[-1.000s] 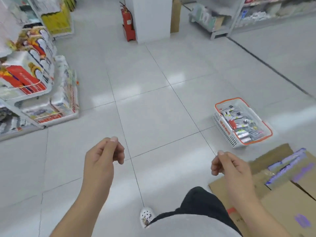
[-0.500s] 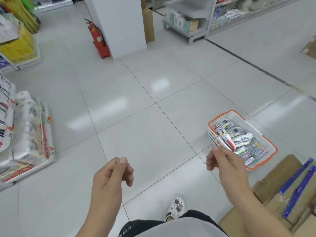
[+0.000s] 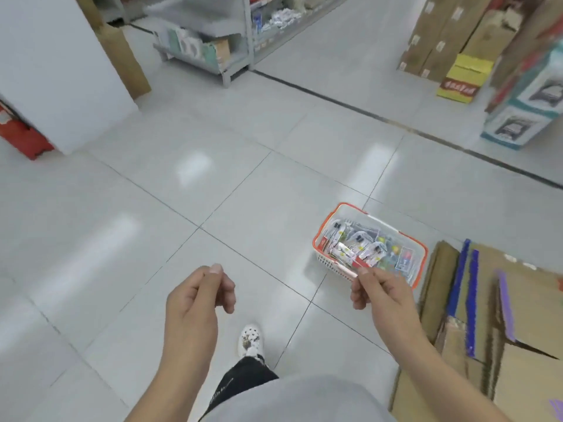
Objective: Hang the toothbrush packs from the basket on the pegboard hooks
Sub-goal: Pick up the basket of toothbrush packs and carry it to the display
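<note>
Your right hand point(image 3: 377, 292), loosely curled and empty, hangs at the basket point(image 3: 323, 236)'s near rim; bare tile floor point(image 3: 152, 226) surrounds your equally idle left hand point(image 3: 198, 296).

- Your left hand point(image 3: 199, 295) hangs over the tiled floor point(image 3: 137, 214), fingers loosely curled and holding nothing.
- Your right hand point(image 3: 379, 292) is raised near the basket point(image 3: 323, 257), fingers curled; it overlaps the basket's near rim in the picture (contact is impossible to judge).
- The basket, white with an orange rim, sits on the floor, filled with toothbrush packs point(image 3: 362, 245).
- Flattened cardboard point(image 3: 518, 315) lies just to the right of the basket.
- One patterned shoe point(image 3: 250, 341) shows between your arms.
- A metal shelf unit point(image 3: 213, 53) and stacked boxes point(image 3: 451, 41) stand farther off.
</note>
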